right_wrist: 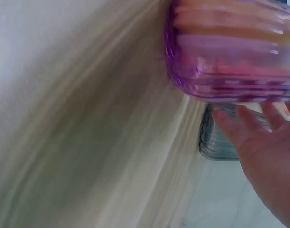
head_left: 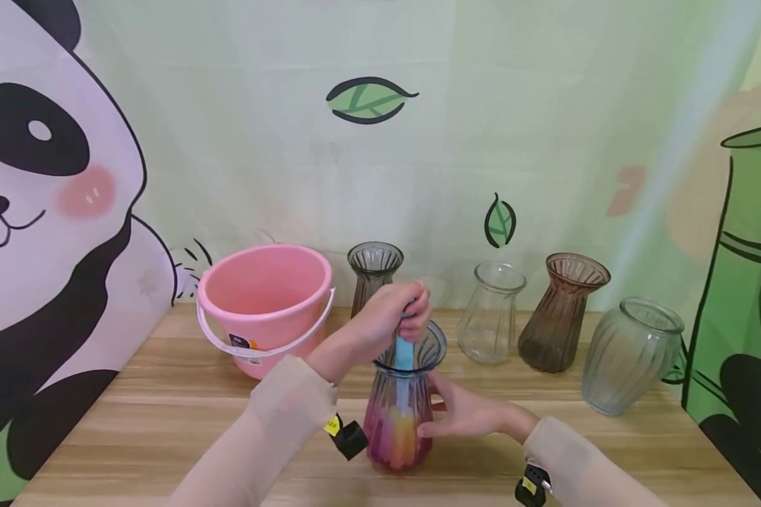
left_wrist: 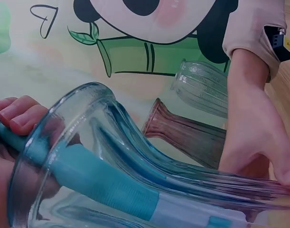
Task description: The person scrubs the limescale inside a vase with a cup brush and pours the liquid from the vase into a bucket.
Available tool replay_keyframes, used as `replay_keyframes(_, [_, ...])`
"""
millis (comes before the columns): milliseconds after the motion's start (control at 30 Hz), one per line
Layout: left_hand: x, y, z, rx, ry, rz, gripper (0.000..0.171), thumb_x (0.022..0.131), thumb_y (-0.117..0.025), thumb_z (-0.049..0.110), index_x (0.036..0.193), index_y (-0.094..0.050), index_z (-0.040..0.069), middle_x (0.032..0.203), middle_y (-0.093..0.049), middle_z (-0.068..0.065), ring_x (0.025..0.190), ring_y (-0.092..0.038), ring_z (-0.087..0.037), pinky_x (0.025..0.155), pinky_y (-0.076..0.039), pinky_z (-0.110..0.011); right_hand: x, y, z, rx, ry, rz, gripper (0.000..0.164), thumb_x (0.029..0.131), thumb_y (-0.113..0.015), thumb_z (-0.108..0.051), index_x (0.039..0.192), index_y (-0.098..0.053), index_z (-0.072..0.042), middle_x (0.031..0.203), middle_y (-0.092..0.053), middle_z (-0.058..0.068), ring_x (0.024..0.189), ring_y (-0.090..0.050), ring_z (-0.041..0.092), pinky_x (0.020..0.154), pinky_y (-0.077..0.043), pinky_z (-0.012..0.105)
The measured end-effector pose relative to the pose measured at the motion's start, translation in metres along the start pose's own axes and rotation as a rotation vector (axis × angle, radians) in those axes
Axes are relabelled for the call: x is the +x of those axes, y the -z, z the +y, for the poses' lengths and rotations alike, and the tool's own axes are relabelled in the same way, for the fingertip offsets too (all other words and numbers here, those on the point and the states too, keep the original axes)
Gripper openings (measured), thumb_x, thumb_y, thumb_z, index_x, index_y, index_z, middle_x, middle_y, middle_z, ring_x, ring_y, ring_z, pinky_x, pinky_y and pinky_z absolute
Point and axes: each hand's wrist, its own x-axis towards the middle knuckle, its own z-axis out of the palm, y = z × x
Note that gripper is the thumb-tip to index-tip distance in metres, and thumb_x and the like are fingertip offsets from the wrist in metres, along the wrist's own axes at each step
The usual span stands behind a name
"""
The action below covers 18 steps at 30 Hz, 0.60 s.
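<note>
A ribbed glass vase, blue at the flared rim and purple-pink at the base, stands on the table in the head view. My left hand grips the blue handle of a bottle brush above the rim. The brush reaches down inside the vase, and its orange and pale head blurs through the tinted glass. My right hand holds the vase's lower right side, thumb in front and fingers behind. In the left wrist view the blue handle shows through the neck. The right wrist view shows fingers against the purple base.
A pink bucket with a white handle stands at the left. Behind my left hand is a grey vase. Toward the right stand a clear vase, a brown vase and a pale green vase, before a printed backdrop.
</note>
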Motion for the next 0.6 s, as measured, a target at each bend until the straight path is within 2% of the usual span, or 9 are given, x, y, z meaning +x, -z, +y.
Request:
replay_keyframes(100, [0.000, 0.001, 0.000, -0.012, -0.008, 0.005, 0.036, 0.096, -0.027, 0.015, 0.061, -0.024, 0.010, 0.051, -0.026, 0.004, 0.045, -0.024, -0.010, 0.048, -0.023, -0.022, 0.001, 0.002, -0.002, -0.021, -0.015, -0.010, 0.077, 0.081, -0.068, -0.017, 0.138, -0.019, 0.000, 0.139, -0.035, 0.018, 0.131, -0.033, 0.033, 0.103, -0.036, 0.037])
replay_keyframes(267, [0.000, 0.001, -0.002, -0.014, -0.026, -0.005, 0.036, 0.096, -0.027, 0.015, 0.060, -0.024, 0.011, 0.049, -0.025, 0.005, 0.044, -0.024, -0.009, 0.048, -0.023, -0.022, 0.001, 0.002, -0.001, 0.015, -0.023, -0.003, 0.083, 0.080, -0.070, -0.016, 0.140, -0.015, -0.002, 0.141, -0.033, 0.017, 0.131, -0.033, 0.032, 0.103, -0.036, 0.033])
replay_keyframes(467, [0.001, 0.001, 0.001, -0.081, -0.055, -0.036, 0.038, 0.097, -0.026, 0.015, 0.058, -0.026, 0.013, 0.048, -0.026, 0.007, 0.043, -0.024, -0.008, 0.046, -0.021, -0.022, 0.000, 0.000, 0.002, -0.007, 0.016, 0.021, 0.072, 0.080, -0.070, -0.016, 0.135, -0.027, -0.002, 0.135, -0.039, 0.015, 0.127, -0.038, 0.029, 0.100, -0.040, 0.032])
replay_keyframes(600, [0.001, -0.003, 0.013, -0.133, -0.072, -0.024, 0.039, 0.096, -0.026, 0.014, 0.057, -0.026, 0.013, 0.047, -0.025, 0.007, 0.042, -0.022, -0.007, 0.046, -0.018, -0.022, 0.000, -0.001, 0.004, -0.031, 0.042, 0.030, 0.068, 0.080, -0.070, -0.018, 0.134, -0.031, -0.002, 0.132, -0.043, 0.015, 0.126, -0.040, 0.028, 0.100, -0.040, 0.032])
